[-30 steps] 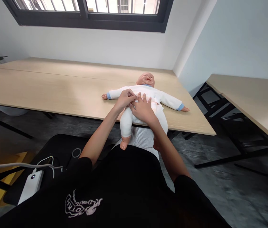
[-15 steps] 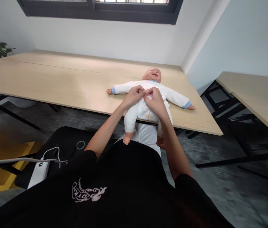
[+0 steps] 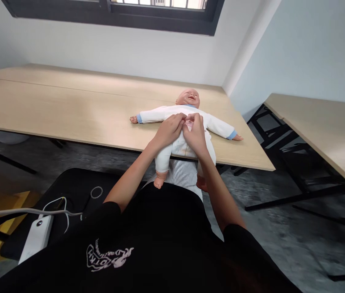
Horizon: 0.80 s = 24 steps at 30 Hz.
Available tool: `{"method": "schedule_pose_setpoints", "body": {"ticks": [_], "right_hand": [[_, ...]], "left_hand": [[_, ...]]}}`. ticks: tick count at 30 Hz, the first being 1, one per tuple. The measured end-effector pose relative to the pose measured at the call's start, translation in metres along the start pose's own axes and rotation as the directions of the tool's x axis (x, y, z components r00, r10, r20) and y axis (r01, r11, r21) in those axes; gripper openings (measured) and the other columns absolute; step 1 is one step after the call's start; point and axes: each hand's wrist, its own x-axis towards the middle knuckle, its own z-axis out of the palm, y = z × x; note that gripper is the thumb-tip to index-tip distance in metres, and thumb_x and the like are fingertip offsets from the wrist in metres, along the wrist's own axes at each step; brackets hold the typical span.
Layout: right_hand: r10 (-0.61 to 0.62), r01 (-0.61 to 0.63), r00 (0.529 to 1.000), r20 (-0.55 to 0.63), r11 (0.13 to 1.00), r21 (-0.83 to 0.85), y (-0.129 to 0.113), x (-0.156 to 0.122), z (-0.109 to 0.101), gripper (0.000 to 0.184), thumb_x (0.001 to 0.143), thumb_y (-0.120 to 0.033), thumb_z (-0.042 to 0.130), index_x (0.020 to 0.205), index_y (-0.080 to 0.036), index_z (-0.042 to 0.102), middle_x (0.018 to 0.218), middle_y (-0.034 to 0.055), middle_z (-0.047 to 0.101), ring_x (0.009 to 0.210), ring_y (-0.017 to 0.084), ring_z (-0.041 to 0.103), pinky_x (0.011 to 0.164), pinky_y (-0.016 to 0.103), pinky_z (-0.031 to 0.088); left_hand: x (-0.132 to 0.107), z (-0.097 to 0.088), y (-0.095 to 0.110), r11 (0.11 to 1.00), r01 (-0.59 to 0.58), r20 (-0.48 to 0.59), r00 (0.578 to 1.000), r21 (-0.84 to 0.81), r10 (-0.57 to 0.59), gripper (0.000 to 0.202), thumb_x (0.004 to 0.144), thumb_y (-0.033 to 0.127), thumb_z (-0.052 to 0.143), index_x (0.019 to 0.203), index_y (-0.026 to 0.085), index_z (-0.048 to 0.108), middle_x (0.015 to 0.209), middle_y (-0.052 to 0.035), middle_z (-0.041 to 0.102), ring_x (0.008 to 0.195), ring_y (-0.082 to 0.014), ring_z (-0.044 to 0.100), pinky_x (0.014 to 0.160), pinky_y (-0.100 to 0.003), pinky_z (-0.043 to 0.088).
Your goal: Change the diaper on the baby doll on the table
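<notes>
A baby doll [image 3: 161,114] in a white, blue-cuffed top lies face up on the table, arms spread and legs hanging over the front edge. Around its hips is a white printed diaper [image 3: 185,149]. My left hand [image 3: 171,127] bends over the front waist of the diaper, its thumb and fingers pinched together there. Close beside it, nearly touching, my right hand [image 3: 195,132] has its fingers curled and pinched on the same upper front edge. Both hands cover much of the doll's belly, and exactly what the fingertips grip is partly hidden.
The wooden table [image 3: 77,110] runs along the wall under a window. A second table [image 3: 321,126] stands to the right. At lower left a black chair [image 3: 77,183] carries a white power bank [image 3: 36,238] with a cable [image 3: 13,212] and a beaded bracelet [image 3: 96,192].
My left hand has flattened and its fingers have come nearer to my right hand at the diaper's front. The whole view has shifted, so things appear farther left.
</notes>
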Motion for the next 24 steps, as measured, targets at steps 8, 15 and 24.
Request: {"method": "schedule_pose_setpoints", "body": {"ticks": [8,15,24], "right_hand": [[-0.122,0.118,0.988,-0.096,0.992,-0.047,0.0,-0.017,-0.011,0.03,0.086,-0.014,0.046,0.115,-0.024,0.047,0.124,0.0127,0.053,0.128,0.027,0.051,0.119,0.052,0.043],[0.0,-0.002,1.0,-0.025,0.997,-0.082,0.018,-0.038,-0.056,0.046,0.1,-0.052,0.052,0.134,-0.023,0.06,0.147,0.0164,0.054,0.145,0.035,0.045,0.127,0.062,0.033],[0.127,-0.15,0.967,0.221,0.985,0.09,0.037,-0.054,-0.073,0.083,0.097,-0.081,0.043,0.156,-0.023,0.051,0.164,0.0088,0.045,0.158,0.029,0.034,0.136,0.051,0.02]], "left_hand": [[-0.007,-0.006,0.015,0.997,-0.064,0.08,0.995,0.03,0.061,0.036,0.109,0.028,0.031,0.133,0.017,0.054,0.126,-0.0136,0.066,0.117,-0.0277,0.064,0.101,-0.041,0.051],[-0.012,-0.011,0.011,0.998,-0.056,0.136,0.989,0.039,0.05,0.037,0.109,0.032,0.036,0.138,0.016,0.053,0.129,-0.0145,0.063,0.121,-0.0279,0.062,0.105,-0.042,0.051],[-0.019,-0.006,0.015,0.999,0.009,0.073,0.997,-0.032,-0.006,0.033,0.107,0.035,0.047,0.133,0.019,0.058,0.131,-0.0125,0.065,0.122,-0.0279,0.064,0.106,-0.044,0.052]]}}
